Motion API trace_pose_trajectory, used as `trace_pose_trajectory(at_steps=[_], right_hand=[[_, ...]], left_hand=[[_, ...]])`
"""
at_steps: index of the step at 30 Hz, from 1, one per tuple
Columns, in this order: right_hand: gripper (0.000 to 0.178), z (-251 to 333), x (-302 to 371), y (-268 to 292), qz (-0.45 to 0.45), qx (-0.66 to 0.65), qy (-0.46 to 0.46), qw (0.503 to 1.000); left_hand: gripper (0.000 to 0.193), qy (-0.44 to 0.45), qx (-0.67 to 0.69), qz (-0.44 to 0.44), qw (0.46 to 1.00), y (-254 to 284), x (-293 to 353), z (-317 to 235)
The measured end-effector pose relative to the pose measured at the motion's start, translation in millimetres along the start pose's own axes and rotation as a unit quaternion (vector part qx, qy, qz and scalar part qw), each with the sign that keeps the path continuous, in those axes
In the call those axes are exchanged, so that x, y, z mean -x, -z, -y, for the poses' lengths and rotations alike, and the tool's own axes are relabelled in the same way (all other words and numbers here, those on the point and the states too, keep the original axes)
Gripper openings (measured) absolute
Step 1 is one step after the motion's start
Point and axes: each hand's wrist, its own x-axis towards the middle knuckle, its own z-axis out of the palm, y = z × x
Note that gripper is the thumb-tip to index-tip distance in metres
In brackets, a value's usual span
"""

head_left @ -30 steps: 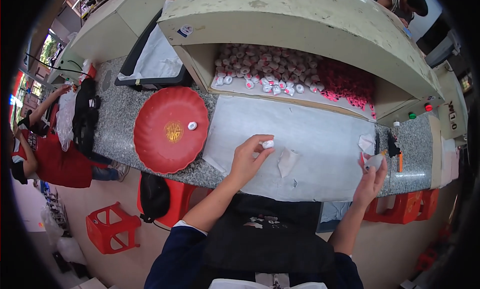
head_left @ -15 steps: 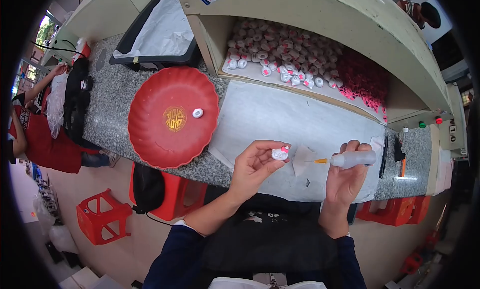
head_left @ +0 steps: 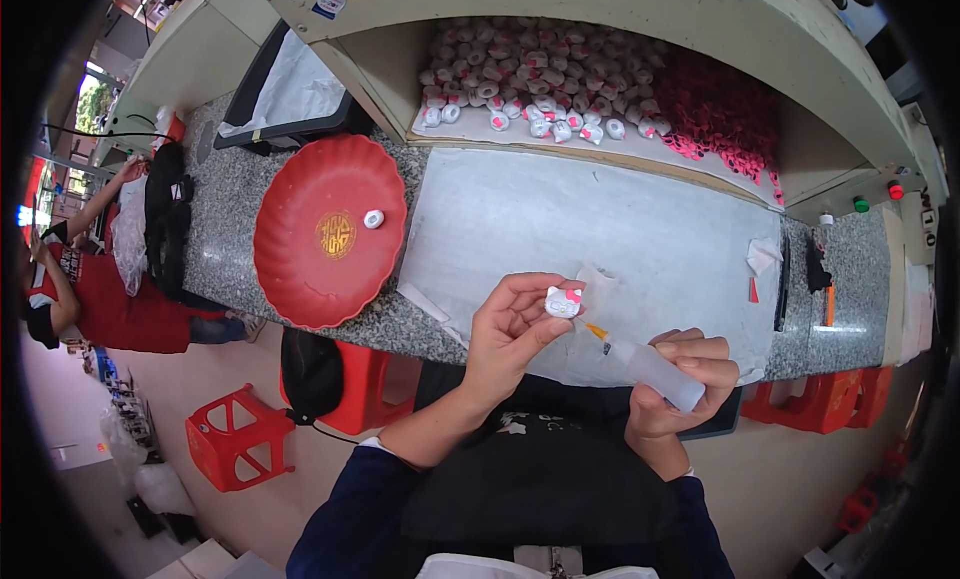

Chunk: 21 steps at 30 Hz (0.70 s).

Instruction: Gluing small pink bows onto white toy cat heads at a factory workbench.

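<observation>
Between the thumb and fingers of my left hand (head_left: 512,331) is a small white cat-head figure (head_left: 563,301) with a pink bow, its face turned toward me. My right hand (head_left: 690,379) is closed round a translucent squeeze bottle (head_left: 655,373) with an orange needle tip. The bottle tilts so that the tip points up and left, close to the figure's lower right side. Whether the needle touches the figure is too fine to tell. Both hands are above the white paper sheet (head_left: 500,214) on the granite worktop.
A red scalloped tray (head_left: 300,194) with one white piece (head_left: 374,219) stands at the left. Behind the sheet, a shelf (head_left: 435,122) holds many white figures (head_left: 540,84) and a pink heap (head_left: 715,114). A black bin (head_left: 345,119) is at back left. Another person (head_left: 110,299) works at far left.
My right hand has turned the bottle from nearly level to slanted and brought its tip nearer the figure. The figure stays in my left hand. The whole view has shifted slightly.
</observation>
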Motion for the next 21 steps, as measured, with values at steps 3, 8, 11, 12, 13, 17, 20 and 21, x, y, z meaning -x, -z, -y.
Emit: trace_pose_trajectory(at_steps=[3,8,11,12,13,17,20,21], right_hand=[[0.046,-0.2,1.0,-1.8,0.017,-0.004,0.008,1.000],[0.047,0.5,0.2,-6.5,0.023,0.007,0.022,0.999],[0.047,0.9,0.8,-8.6,0.034,0.013,0.018,0.999],[0.047,0.4,1.6,-9.6,0.036,0.013,0.017,0.999],[0.047,0.0,2.4,-10.4,0.040,0.008,0.016,0.999],[0.047,0.7,3.8,-11.1,0.046,0.002,0.012,0.999],[0.046,-1.0,4.1,-12.8,0.038,-0.004,0.012,0.999],[0.046,-1.0,3.9,-12.8,0.038,-0.003,0.011,0.999]], left_hand=[[0.032,0.000,0.001,-0.002,1.000,0.1,0.2,0.7],[0.032,0.006,0.015,-0.003,1.000,3.4,1.3,-1.9],[0.033,0.016,0.014,0.002,1.000,5.5,1.9,-2.7],[0.033,0.015,0.015,0.001,1.000,6.9,2.6,-2.4],[0.033,0.015,0.015,0.000,1.000,8.3,3.1,-2.1],[0.033,0.007,0.022,-0.006,1.000,10.1,3.9,-1.2],[0.033,0.008,0.021,-0.006,1.000,11.8,3.9,-1.0],[0.033,0.011,0.023,-0.005,1.000,11.4,3.9,-1.3]])
